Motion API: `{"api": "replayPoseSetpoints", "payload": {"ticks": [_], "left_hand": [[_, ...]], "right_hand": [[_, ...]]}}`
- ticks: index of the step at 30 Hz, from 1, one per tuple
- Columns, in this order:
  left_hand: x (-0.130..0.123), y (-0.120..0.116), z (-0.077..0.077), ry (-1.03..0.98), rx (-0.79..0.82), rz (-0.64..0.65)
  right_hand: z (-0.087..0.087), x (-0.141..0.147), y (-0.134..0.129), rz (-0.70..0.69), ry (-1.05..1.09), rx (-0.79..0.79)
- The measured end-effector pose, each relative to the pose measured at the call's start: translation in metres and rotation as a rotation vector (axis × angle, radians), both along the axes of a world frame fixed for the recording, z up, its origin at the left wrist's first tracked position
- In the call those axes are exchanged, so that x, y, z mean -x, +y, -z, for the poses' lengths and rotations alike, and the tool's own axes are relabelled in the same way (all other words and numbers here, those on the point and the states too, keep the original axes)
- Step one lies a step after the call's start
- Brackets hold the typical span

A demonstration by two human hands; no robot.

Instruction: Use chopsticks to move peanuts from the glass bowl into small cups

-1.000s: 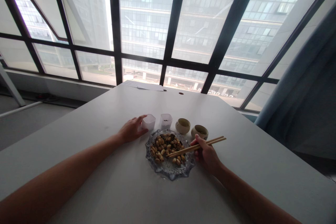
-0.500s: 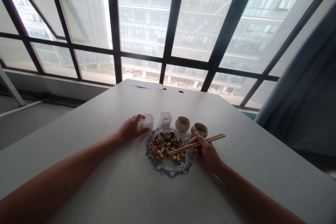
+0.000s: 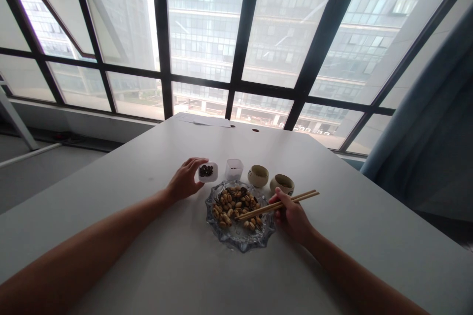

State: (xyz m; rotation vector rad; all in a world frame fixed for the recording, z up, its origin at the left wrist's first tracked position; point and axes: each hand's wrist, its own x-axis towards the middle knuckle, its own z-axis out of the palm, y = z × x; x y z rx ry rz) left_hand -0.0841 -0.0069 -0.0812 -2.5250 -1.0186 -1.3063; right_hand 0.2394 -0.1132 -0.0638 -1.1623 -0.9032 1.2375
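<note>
My left hand (image 3: 187, 178) grips a small white plastic cup (image 3: 212, 177), tilted so its mouth faces me. Dark seeds (image 3: 206, 171) show inside it. In my right hand (image 3: 290, 214) is a pair of wooden chopsticks (image 3: 303, 196), their tips down among the nuts. A scalloped glass plate (image 3: 244, 245) holds pistachio-like nuts (image 3: 232, 202) mixed with dark striped seeds. Behind the plate stand a second white plastic cup (image 3: 234, 170) with a little dark stuff in it and two beige ceramic cups, one in the middle (image 3: 257, 177) and one by my right hand (image 3: 278, 185).
The white table (image 3: 185, 256) reaches toward a large framed window. Papers (image 3: 205, 120) lie at its far edge, near two dark round spots. A blue curtain (image 3: 421, 103) hangs at the right.
My left hand has tipped the white plastic cup from upright toward me, so the dark seeds inside now show. The right hand and chopsticks have hardly moved.
</note>
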Motion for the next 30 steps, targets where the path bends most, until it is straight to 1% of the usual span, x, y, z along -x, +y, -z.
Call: {"api": "replayPoseSetpoints", "payload": {"ticks": [5, 7, 10, 12, 14, 17, 22, 26, 30], "left_hand": [[-0.0007, -0.0022, -0.0008, 0.013, 0.012, -0.048], [-0.0008, -0.0031, -0.0006, 0.036, 0.067, -0.093], [-0.0005, -0.0033, -0.0001, 0.079, 0.193, -0.167], [0.0000, -0.0031, 0.0001, 0.095, 0.259, -0.197], [0.0005, -0.0032, 0.0000, 0.096, 0.286, -0.207], [0.0011, -0.0037, -0.0001, 0.067, 0.244, -0.182], [0.0006, -0.0049, -0.0015, 0.060, 0.101, -0.069], [-0.0012, -0.0061, -0.0026, 0.077, 0.106, -0.049], [-0.0029, -0.0063, -0.0021, 0.075, 0.142, -0.058]], "right_hand": [[-0.0006, 0.0009, 0.0004, 0.026, 0.013, 0.025], [-0.0010, 0.0014, 0.0003, 0.035, 0.025, 0.040], [-0.0016, 0.0018, -0.0002, 0.040, 0.029, 0.046], [-0.0021, 0.0018, -0.0006, 0.035, 0.023, 0.039], [-0.0029, 0.0019, -0.0010, 0.026, 0.019, 0.036], [-0.0039, 0.0025, -0.0019, 0.015, 0.025, 0.035], [-0.0046, 0.0024, -0.0024, 0.025, 0.052, 0.009], [-0.0056, -0.0001, -0.0007, 0.041, 0.067, -0.017], [-0.0083, -0.0015, 0.0010, 0.045, -0.047, -0.048]]}}
